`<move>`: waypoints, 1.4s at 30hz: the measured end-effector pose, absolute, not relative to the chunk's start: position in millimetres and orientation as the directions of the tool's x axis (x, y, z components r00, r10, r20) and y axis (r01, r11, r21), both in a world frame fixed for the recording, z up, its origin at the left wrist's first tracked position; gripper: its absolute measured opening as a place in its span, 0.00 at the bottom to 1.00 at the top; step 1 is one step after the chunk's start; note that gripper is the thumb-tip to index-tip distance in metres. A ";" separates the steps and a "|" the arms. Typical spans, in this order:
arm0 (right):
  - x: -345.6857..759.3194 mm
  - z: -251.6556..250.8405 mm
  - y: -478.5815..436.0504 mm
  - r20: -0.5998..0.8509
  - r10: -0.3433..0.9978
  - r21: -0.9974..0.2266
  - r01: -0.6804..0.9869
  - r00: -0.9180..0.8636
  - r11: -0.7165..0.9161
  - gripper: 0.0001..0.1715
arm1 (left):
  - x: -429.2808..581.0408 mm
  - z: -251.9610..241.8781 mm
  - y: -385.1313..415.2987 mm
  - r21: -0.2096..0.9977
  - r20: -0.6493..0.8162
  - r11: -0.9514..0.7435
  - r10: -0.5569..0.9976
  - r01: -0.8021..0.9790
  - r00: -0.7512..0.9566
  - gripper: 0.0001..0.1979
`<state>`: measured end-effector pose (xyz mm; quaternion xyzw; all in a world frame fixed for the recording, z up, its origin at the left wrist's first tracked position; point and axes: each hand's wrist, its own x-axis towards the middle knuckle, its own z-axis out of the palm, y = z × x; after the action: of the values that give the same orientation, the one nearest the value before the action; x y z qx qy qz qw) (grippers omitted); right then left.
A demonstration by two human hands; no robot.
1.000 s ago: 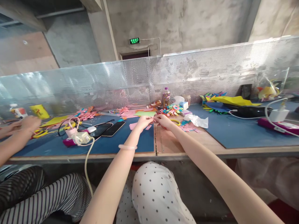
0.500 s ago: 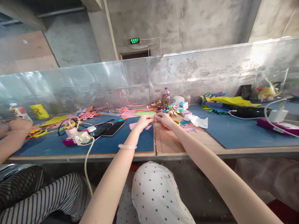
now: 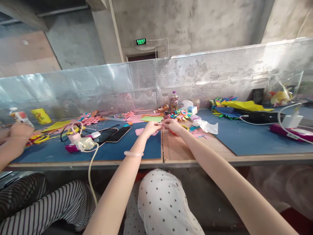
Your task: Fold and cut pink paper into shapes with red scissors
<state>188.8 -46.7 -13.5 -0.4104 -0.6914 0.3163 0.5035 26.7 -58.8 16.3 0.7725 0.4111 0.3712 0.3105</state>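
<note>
My left hand (image 3: 151, 127) and my right hand (image 3: 171, 125) meet above the table, fingers pinched together on a small pink paper piece (image 3: 161, 126) between them. A pale bracelet (image 3: 133, 153) circles my left wrist. Just behind my hands lie a green paper sheet (image 3: 151, 118) and a multicoloured paper flower (image 3: 182, 114). Pink paper scraps (image 3: 140, 131) lie on the blue mat (image 3: 137, 148) under my left hand.
Two phones (image 3: 114, 134) and a white charger with cable (image 3: 84, 143) lie to the left. A bottle (image 3: 173, 101) stands by the perforated metal screen (image 3: 207, 75). A co-worker's hand (image 3: 21, 130) works at the far left. Yellow paper (image 3: 244, 105) and a black device (image 3: 262, 116) sit at right.
My hands have stayed together on the pink piece, shifting only slightly. The co-worker's hand at the far left has drawn back toward the left edge.
</note>
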 end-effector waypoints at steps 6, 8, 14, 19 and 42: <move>188.3 -13.4 -43.0 0.423 0.902 -0.858 0.283 -0.082 0.428 0.08 | 27.6 15.1 -54.5 0.718 0.353 -0.522 0.843 0.460 0.405 0.13; 187.6 -11.3 -44.9 0.428 0.902 -0.857 0.289 -0.057 0.425 0.08 | 28.1 14.9 -53.6 0.701 0.378 -0.544 0.832 0.461 0.406 0.12; 204.3 -7.9 -43.0 0.415 0.882 -0.883 0.334 0.222 0.331 0.14 | 26.8 17.4 -46.8 0.721 0.487 -0.523 0.849 0.455 0.205 0.12; 222.1 -7.1 -38.5 0.345 0.870 -0.926 0.278 0.353 0.255 0.19 | 8.4 23.6 -11.9 0.718 0.407 -0.422 0.899 0.553 0.158 0.09; 139.0 5.6 -25.9 0.265 0.964 -0.855 0.469 0.030 0.220 0.16 | -46.1 3.5 9.2 0.116 0.189 -0.323 0.935 0.939 0.298 0.15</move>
<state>139.0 -25.9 5.6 -0.5602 -0.6393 0.2758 0.4487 -46.1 9.2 3.5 0.8057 0.5817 0.1113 -0.0086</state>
